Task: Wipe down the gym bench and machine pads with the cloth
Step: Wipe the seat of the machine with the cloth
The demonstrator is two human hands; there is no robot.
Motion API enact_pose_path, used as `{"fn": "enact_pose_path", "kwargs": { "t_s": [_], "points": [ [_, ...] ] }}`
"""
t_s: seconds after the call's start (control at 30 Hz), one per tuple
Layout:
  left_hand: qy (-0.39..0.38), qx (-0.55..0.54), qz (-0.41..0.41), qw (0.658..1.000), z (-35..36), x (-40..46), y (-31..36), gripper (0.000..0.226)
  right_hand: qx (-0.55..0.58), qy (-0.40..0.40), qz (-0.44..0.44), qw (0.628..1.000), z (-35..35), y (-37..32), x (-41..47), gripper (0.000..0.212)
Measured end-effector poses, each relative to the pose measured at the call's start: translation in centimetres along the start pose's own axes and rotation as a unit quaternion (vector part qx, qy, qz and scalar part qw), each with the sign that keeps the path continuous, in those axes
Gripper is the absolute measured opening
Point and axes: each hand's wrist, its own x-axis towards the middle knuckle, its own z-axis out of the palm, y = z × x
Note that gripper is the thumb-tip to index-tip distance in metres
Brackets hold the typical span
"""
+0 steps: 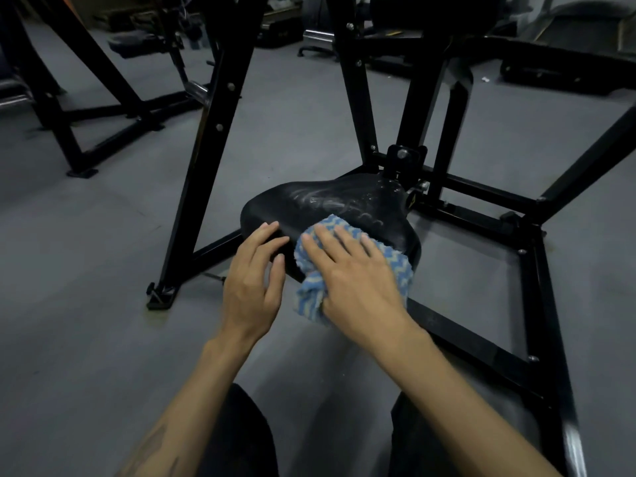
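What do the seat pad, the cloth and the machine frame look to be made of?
Black seat pad: probably vinyl or leatherette; smooth, slightly glossy, with wet streaks. Blue and pale zigzag cloth under the right hand: fluffy terry or microfibre, with a fuzzy pile at its edges. Black machine frame: apparently painted steel box tube, with hard straight edges and silver bolt heads.

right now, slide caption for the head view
Right hand presses blue cloth onto black seat pad; left hand steadies it.

cloth (354, 266) on seat pad (327, 208), left hand (253, 280) just left
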Motion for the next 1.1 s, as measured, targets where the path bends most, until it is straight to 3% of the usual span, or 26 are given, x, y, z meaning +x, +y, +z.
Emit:
{"fn": "enact_pose_path", "kwargs": {
  "t_s": [0.2, 0.33, 0.57, 0.73, 0.87, 1.0, 1.1],
  "points": [
    [0.006, 0.021, -0.043, 0.999, -0.5, -0.3, -1.7, 0.036, -0.027, 0.043, -0.001, 0.999, 1.3, -1.1, -0.5, 0.076],
    [-0.01, 0.063, -0.052, 0.997, -1.0, -0.2, -2.5, 0.042, -0.064, -0.005, -0.031, 0.997, 0.2, -2.9, 3.0, 0.079],
    [-0.009, 0.042, -0.083, 0.996, -1.1, -0.2, -3.3, 0.043, -0.067, -0.03, -0.036, 0.997, -0.3, -1.7, 0.2, 0.072],
    [-0.015, 0.04, -0.091, 0.995, -1.3, -0.2, -3.8, 0.045, -0.078, -0.012, -0.073, 0.994, 0.0, -3.7, 5.2, 0.068],
    [-0.005, 0.02, -0.12, 0.993, -1.5, -0.4, -4.4, 0.046, -0.082, 0.033, -0.031, 0.996, 0.4, -3.0, 4.4, 0.066],
    [-0.004, 0.006, -0.12, 0.993, -1.3, -0.7, -4.9, 0.043, -0.081, -0.036, -0.009, 0.996, -0.2, -2.4, 2.0, 0.075],
    [-0.015, 0.007, -0.125, 0.992, -1.1, -0.6, -5.3, 0.046, -0.093, -0.019, -0.037, 0.995, -0.3, -2.6, 2.5, 0.076]
  ]
}}
